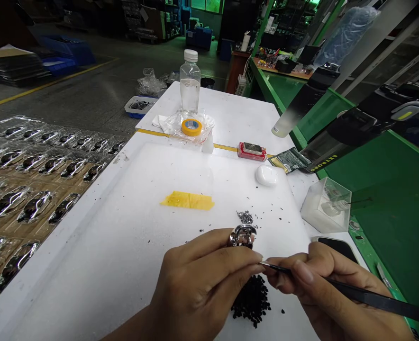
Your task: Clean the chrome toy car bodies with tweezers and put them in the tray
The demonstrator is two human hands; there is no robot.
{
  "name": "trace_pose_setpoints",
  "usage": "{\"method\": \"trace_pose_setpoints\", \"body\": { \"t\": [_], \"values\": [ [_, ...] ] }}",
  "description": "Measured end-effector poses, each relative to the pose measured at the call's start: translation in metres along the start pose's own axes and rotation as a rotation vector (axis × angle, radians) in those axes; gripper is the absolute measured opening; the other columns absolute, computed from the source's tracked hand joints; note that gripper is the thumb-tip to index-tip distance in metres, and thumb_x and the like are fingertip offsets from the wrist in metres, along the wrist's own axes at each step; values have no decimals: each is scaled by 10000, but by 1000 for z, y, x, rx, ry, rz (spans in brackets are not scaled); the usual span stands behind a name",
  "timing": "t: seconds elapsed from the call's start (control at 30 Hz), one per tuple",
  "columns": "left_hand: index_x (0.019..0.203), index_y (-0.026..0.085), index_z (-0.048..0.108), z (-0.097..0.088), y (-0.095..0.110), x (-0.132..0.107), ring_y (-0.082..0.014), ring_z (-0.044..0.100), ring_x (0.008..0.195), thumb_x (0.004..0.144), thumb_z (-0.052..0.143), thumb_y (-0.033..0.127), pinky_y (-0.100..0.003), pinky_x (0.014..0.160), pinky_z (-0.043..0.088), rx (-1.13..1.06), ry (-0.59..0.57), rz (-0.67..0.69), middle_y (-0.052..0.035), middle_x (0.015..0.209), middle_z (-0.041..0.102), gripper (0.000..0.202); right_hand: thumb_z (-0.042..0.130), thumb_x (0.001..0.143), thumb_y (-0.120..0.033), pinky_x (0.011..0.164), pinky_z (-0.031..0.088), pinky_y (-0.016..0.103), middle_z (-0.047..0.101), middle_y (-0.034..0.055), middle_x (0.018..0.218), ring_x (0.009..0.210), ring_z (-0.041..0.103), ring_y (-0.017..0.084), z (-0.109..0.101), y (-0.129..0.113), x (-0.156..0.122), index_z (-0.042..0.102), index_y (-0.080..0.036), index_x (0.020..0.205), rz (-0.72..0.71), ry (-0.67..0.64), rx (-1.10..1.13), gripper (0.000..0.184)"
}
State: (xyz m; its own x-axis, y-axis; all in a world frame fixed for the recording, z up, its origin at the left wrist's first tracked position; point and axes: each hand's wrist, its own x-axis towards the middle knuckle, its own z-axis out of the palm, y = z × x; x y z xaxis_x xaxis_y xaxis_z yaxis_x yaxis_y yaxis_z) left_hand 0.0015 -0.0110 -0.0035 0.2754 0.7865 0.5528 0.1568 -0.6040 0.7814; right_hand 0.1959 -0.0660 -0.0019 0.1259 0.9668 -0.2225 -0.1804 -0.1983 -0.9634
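My left hand (202, 279) is closed around a small shiny chrome part (243, 232), whose curved top shows above the fingers. My right hand (333, 284) grips black tweezers (366, 296), which point left. Their thin tip reaches my left fingertips; whether it pinches anything there is too small to tell. Under my hands lies a heap of small black pieces (252, 303), partly covered by my left hand. Just beyond the chrome part is a little pile of tiny silvery pieces (245, 217).
A yellow tape strip (188, 201) is stuck to the white table (99, 227). Farther back stand a water bottle (190, 85), a tape roll (191, 127) and a white case (266, 175). At right are a clear box (326, 206) and a phone (333, 248). Trays of chrome parts (35, 206) lie left.
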Motion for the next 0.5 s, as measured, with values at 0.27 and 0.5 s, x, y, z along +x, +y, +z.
{"method": "trace_pose_setpoints", "body": {
  "t": [0.27, 0.5],
  "values": [
    [888, 134, 790, 4, 0, -1, -100, 719, 702, 816, 744, 31, -111, 660, 582, 15, 20, -20, -13, 735, 732, 134, 813, 839, -319, 750, 610, 157, 775, -8, 728, 764, 775, 151, 0, 1, -1, 764, -298, 709, 5, 14, 5, 141],
    [873, 131, 792, 2, 1, -2, -109, 716, 679, 810, 745, 32, -125, 635, 581, 21, 29, -32, -22, 721, 728, 126, 848, 800, -315, 747, 613, 163, 771, 10, 708, 756, 779, 165, 2, 1, -4, 768, -280, 687, 20, 63, 28, 143]
  ]
}}
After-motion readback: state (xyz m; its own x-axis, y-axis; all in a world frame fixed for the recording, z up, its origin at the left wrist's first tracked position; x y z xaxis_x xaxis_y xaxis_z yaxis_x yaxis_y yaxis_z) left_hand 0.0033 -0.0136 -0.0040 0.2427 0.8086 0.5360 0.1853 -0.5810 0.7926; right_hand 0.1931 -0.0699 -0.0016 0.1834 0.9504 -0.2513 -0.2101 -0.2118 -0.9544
